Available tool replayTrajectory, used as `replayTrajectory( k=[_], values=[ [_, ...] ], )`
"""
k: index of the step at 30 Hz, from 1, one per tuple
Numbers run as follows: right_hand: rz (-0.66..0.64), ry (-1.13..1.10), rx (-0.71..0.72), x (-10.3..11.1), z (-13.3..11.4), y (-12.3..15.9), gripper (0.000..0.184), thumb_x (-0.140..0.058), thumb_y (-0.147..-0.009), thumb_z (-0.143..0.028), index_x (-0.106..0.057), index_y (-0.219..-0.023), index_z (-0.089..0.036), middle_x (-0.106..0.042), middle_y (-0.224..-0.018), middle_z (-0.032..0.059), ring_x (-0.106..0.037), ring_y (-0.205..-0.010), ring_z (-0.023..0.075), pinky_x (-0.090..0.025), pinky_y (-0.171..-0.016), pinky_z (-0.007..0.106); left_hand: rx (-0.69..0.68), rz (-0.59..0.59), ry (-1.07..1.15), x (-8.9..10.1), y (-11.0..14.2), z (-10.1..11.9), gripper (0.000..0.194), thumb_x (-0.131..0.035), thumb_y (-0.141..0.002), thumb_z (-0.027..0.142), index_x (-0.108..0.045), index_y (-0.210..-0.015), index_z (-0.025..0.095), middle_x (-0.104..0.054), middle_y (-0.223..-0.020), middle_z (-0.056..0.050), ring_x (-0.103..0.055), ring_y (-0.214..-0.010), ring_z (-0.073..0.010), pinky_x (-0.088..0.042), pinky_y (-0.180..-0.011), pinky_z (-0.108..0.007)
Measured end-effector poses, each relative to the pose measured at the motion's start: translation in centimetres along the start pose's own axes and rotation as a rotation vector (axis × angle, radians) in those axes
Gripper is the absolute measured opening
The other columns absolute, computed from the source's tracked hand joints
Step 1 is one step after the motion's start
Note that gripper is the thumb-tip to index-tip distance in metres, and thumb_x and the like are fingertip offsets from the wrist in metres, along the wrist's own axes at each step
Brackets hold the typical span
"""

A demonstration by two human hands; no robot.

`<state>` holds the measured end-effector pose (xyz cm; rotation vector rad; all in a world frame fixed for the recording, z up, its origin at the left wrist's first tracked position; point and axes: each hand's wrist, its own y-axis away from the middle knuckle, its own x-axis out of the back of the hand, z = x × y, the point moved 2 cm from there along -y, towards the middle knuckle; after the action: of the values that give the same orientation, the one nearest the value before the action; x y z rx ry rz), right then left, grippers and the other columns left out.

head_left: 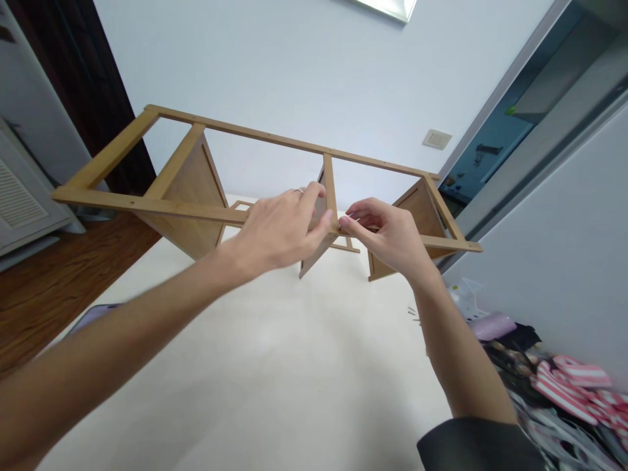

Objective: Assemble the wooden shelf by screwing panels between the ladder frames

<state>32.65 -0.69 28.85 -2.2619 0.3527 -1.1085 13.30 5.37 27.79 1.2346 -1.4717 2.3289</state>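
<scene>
A light wooden shelf frame [147, 204] with three upright panels stands on a cream table [275, 366]. Both my hands meet at its near rail, by the middle panel. My left hand [279, 229] curls over the rail with the fingers closed around the joint; a ring shows on one finger. My right hand [387, 232] pinches something small against the same joint, with fingertips pressed together. What the pinch holds is too small to make out.
A few small screws [412, 314] lie on the table near my right forearm. Striped pink-and-white fabric [569, 386] and other clutter pile up at the right. A white appliance [24, 196] and wooden floor are at the left, a wall behind.
</scene>
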Motion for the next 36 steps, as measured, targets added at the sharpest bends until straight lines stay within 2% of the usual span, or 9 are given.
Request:
replayTrajectory(
  k=[2,4,6,9,11,15,20,26,36],
  values=[
    [-0.002,0.013,0.004,0.0,0.0,-0.2,0.028,-0.076,-0.089,-0.046,-0.072,-0.098,-0.019,-0.077,-0.088,0.0023,-0.074,-0.077,0.017,-0.058,-0.071,0.028,-0.137,0.273,-0.057,-1.2,3.4,0.9,0.03,-0.059,-0.094,0.051,-0.061,-0.098,0.021,-0.07,-0.097,-0.009,-0.067,-0.089,-0.0269,-0.049,-0.084,-0.04],
    [-0.002,0.022,0.002,0.0,-0.1,-0.2,0.027,-0.076,-0.089,-0.045,-0.072,-0.097,-0.019,-0.077,-0.088,0.0018,-0.074,-0.075,0.0164,-0.057,-0.07,0.027,-0.175,0.383,-0.003,-3.4,6.2,1.2,0.039,-0.066,-0.09,0.057,-0.051,-0.077,0.023,-0.063,-0.076,-0.003,-0.063,-0.074,-0.0206,-0.047,-0.072,-0.034],
    [0.006,0.018,-0.004,0.0,-0.2,0.2,0.027,-0.076,-0.089,-0.045,-0.072,-0.096,-0.019,-0.077,-0.087,0.0014,-0.073,-0.073,0.0159,-0.057,-0.069,0.027,0.005,0.32,0.126,-6.2,7.6,0.7,0.043,-0.067,-0.091,0.057,-0.045,-0.075,0.023,-0.052,-0.064,0.004,-0.053,-0.056,-0.0127,-0.041,-0.057,-0.027],
    [0.015,0.004,-0.008,-0.1,-0.4,0.9,0.027,-0.077,-0.088,-0.045,-0.072,-0.097,-0.02,-0.076,-0.085,0.0007,-0.073,-0.073,0.0155,-0.058,-0.068,0.026,0.279,0.32,0.123,-9.4,7.7,-0.5,0.051,-0.079,-0.076,0.063,-0.048,-0.082,0.023,-0.054,-0.069,0.006,-0.053,-0.055,-0.0121,-0.038,-0.052,-0.026],
    [0.009,0.0,-0.004,-0.2,-0.6,1.4,0.027,-0.078,-0.088,-0.045,-0.072,-0.098,-0.021,-0.076,-0.086,0.0004,-0.073,-0.073,0.0152,-0.059,-0.067,0.026,0.29,0.32,0.043,-10.6,6.8,-0.7,0.048,-0.081,-0.075,0.059,-0.052,-0.084,0.022,-0.059,-0.071,0.004,-0.057,-0.056,-0.014,-0.036,-0.052,-0.027],
    [0.013,0.002,0.004,-0.3,-0.9,2.1,0.024,-0.075,-0.09,-0.043,-0.071,-0.097,-0.021,-0.077,-0.087,0.0008,-0.074,-0.073,0.0154,-0.059,-0.07,0.026,0.138,0.323,-0.042,-11.9,5.4,0.1,0.019,-0.065,-0.088,0.03,-0.057,-0.074,0.021,-0.06,-0.061,0.002,-0.058,-0.052,-0.0152,-0.033,-0.05,-0.029],
    [0.014,0.002,0.019,-0.1,-1.6,2.1,0.024,-0.077,-0.089,-0.042,-0.07,-0.097,-0.021,-0.077,-0.087,0.0003,-0.073,-0.071,0.015,-0.059,-0.069,0.026,0.009,0.366,-0.04,-12.1,5.2,0.8,0.01,-0.057,-0.087,0.018,-0.061,-0.077,0.019,-0.059,-0.057,0.001,-0.059,-0.052,-0.0158,-0.036,-0.05,-0.028],
    [0.034,0.044,0.029,1.1,-2.7,0.4,0.025,-0.073,-0.092,-0.045,-0.071,-0.093,-0.02,-0.077,-0.083,0.0015,-0.073,-0.072,0.017,-0.057,-0.069,0.028,-0.122,0.465,-0.05,-10.2,4.7,1.4,0.017,-0.052,-0.089,0.015,-0.051,-0.073,0.022,-0.048,-0.055,0.004,-0.05,-0.048,-0.0136,-0.034,-0.046,-0.028],
    [-0.038,0.032,-0.039,1.4,-3.6,-1.2,0.03,-0.073,-0.09,-0.049,-0.072,-0.086,-0.019,-0.076,-0.079,0.0004,-0.072,-0.074,0.0167,-0.053,-0.066,0.027,-0.201,0.557,-0.006,-8.3,4.6,1.9,0.027,-0.051,-0.088,0.011,-0.036,-0.07,0.024,-0.036,-0.055,0.008,-0.042,-0.045,-0.0106,-0.03,-0.043,-0.027]
  ],
)
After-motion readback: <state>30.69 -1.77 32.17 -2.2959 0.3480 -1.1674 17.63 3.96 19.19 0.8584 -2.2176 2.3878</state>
